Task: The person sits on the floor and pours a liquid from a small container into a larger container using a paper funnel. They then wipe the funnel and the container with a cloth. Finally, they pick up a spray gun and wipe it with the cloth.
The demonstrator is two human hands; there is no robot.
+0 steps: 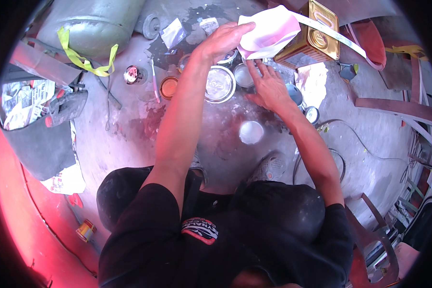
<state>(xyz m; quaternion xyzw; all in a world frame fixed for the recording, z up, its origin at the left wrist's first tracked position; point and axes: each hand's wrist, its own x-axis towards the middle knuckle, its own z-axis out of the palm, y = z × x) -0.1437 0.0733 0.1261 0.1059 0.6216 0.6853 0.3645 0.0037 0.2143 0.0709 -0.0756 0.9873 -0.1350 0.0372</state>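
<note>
My left hand (pixel 221 42) reaches forward with its thumb and fingers closed on the edge of a folded white sheet, perhaps paper (pixel 270 32). The sheet hangs over the far end of a group of tins. Below it, my right hand (pixel 272 90) is open, fingers stretched out and apart. Its fingertips lie beside a small round tin (pixel 244 76); I cannot tell whether they touch it. A wider round can (pixel 220 85) stands between my forearms. Nearer my feet sits a round silvery lid or tin (pixel 251 132).
A gold rectangular can (pixel 325 43) stands at the far right, a red container (pixel 371 45) beyond it. To the left are a pink-and-white brush-like stick (pixel 155 81), an amber-coloured tin (pixel 169 88), and a large tank (pixel 84 29). A dark cable (pixel 355 139) curves across the right floor.
</note>
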